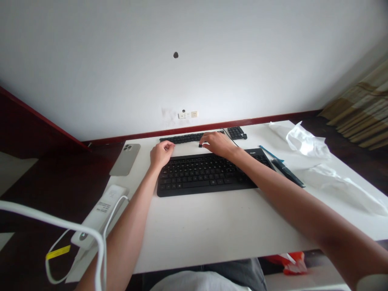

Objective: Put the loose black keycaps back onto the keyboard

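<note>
R hand (216, 142) is bent over, thumb & finger nearly closed on a small black keycap (200, 146), btwn the big black computer keyboard (194, 178) & the rows of black keycaps (184, 139) behind it. L hand (163, 153) is by the keyboard's top L corner, fingers mostly curled in, can't tell if it's got anything

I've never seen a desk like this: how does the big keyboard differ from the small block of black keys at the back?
The keyboard is much wider than the small block of keys. The keyboard lies nearer the camera, while the block sits toward the wall. The right forearm crosses over part of the keyboard but leaves the block uncovered. Both are black, with keys in rows, on the white table.
</note>
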### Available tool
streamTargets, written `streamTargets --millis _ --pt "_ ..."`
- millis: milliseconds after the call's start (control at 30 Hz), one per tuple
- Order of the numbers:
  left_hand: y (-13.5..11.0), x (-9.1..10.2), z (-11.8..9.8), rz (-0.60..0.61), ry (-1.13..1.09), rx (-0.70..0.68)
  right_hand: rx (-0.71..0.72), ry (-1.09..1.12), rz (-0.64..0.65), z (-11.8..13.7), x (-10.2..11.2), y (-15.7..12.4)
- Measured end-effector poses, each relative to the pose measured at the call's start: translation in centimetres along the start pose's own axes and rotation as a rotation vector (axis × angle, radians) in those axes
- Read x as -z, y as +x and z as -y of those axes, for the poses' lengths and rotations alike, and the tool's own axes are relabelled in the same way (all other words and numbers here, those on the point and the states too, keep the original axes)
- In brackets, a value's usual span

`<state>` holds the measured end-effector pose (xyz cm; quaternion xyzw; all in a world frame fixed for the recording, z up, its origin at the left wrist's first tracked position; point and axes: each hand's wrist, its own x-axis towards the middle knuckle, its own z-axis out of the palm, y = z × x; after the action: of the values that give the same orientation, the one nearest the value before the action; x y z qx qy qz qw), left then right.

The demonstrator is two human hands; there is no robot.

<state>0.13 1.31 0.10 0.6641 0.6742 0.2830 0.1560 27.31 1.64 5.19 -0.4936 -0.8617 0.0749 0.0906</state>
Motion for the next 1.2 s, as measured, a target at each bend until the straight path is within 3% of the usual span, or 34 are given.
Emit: streamTargets --millis 333,533,700,933,1200 --pt "0.0 0.0 0.1 0.006 0.002 -0.006 0.027 -0.006 0.081 -0.3 -0.3 0.2" --pt "0.0 0.0 0.1 0.004 -0.002 -0.003 0.077 -0.01 0.056 -0.3 -0.2 -0.1" --pt "0.0 0.0 0.1 0.004 -0.001 -0.004 0.128 0.126 0.103 -0.8 1.3 -0.3" --pt "0.1 0.0 0.3 0.002 -0.01 -0.007 0.088 0.673 0.386 -1.4 4.8 -0.9" --pt "0.0 0.1 0.2 0.002 -0.006 -0.014 0.122 0.749 0.572 -0.3 6.0 -1.5"
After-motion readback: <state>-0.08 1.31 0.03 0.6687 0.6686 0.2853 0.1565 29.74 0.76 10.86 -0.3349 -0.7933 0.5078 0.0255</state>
